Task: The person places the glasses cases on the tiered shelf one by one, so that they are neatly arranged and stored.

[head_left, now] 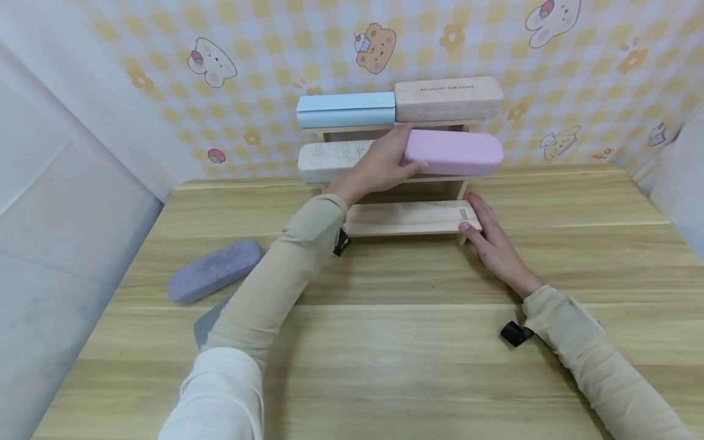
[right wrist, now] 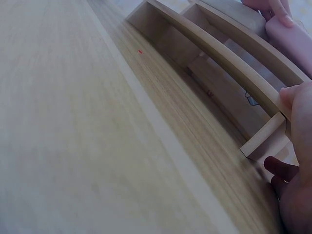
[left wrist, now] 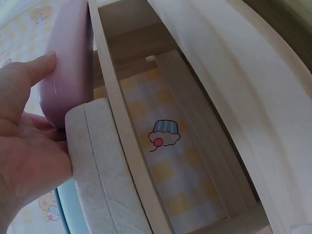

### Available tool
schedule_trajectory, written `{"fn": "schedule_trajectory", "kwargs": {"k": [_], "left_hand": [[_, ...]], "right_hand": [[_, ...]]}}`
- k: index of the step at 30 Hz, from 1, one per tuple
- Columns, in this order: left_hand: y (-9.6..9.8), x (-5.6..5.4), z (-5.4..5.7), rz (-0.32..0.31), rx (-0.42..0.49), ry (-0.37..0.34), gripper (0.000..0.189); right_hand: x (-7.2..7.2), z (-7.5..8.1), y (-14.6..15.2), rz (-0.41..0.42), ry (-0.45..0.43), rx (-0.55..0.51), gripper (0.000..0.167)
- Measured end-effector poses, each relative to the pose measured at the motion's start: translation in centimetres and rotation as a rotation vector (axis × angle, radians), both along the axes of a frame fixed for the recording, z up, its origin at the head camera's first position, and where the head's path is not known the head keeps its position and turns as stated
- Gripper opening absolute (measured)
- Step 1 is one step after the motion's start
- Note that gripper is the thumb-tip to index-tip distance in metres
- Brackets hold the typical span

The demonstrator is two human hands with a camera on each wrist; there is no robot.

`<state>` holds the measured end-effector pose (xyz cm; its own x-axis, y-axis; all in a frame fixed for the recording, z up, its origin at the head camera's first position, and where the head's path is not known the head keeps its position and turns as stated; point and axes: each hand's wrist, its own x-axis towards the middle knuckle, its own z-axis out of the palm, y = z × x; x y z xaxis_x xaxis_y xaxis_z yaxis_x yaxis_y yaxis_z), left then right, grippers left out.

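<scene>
A stepped wooden rack (head_left: 407,219) stands at the back of the table. My left hand (head_left: 382,160) holds the left end of a pink glasses case (head_left: 456,151) on the middle step, its thumb (left wrist: 45,66) along one side of the case. Beside the pink case lies a cream marbled glasses case (head_left: 330,162), partly covered by the hand. At the right end of the bare lowest step, my right hand (head_left: 492,244) grips the board, thumb on top. In the right wrist view, fingers (right wrist: 280,168) of that hand show near the rack's leg.
On the top step sit a light blue case (head_left: 346,110) and a beige lettered case (head_left: 448,99). A purple-grey case (head_left: 216,271) lies on the table (head_left: 385,360) at left, near a grey item (head_left: 205,324) half hidden by the left sleeve. A checked cloth (head_left: 308,43) hangs behind.
</scene>
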<state>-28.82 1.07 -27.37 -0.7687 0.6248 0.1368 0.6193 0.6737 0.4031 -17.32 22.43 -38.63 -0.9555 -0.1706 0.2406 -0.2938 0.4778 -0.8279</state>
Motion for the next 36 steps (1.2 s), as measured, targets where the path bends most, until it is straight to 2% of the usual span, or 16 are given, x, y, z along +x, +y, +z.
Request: {"fn": "schedule_trajectory", "kwargs": {"k": [3, 8, 10, 13, 18, 27, 36], "left_hand": [[0.0, 0.0, 0.1, 0.003, -0.043, 0.007, 0.079], [0.0, 0.0, 0.4, 0.026, -0.073, 0.001, 0.073], [0.0, -0.1, 0.5, 0.025, -0.095, 0.020, 0.068], [0.0, -0.2, 0.5, 0.015, -0.120, 0.032, 0.062], [0.0, -0.2, 0.7, 0.003, -0.135, 0.025, 0.056], [0.1, -0.1, 0.7, 0.036, -0.179, 0.005, 0.057], [0.2, -0.3, 0.9, 0.013, -0.185, 0.015, 0.052]], "right_hand": [[0.2, 0.3, -0.1, 0.002, -0.002, -0.004, 0.057], [-1.0, -1.7, 0.9, -0.008, -0.007, 0.022, 0.058], [-1.4, -2.4, 1.3, -0.014, -0.006, 0.033, 0.059], [-1.7, -3.0, 1.6, -0.013, -0.001, 0.024, 0.059], [-1.8, -3.0, 1.7, -0.013, 0.009, 0.017, 0.059], [-1.6, -2.8, 1.5, 0.002, 0.015, 0.006, 0.059], [-1.6, -2.8, 1.6, -0.002, 0.006, 0.008, 0.060]]}}
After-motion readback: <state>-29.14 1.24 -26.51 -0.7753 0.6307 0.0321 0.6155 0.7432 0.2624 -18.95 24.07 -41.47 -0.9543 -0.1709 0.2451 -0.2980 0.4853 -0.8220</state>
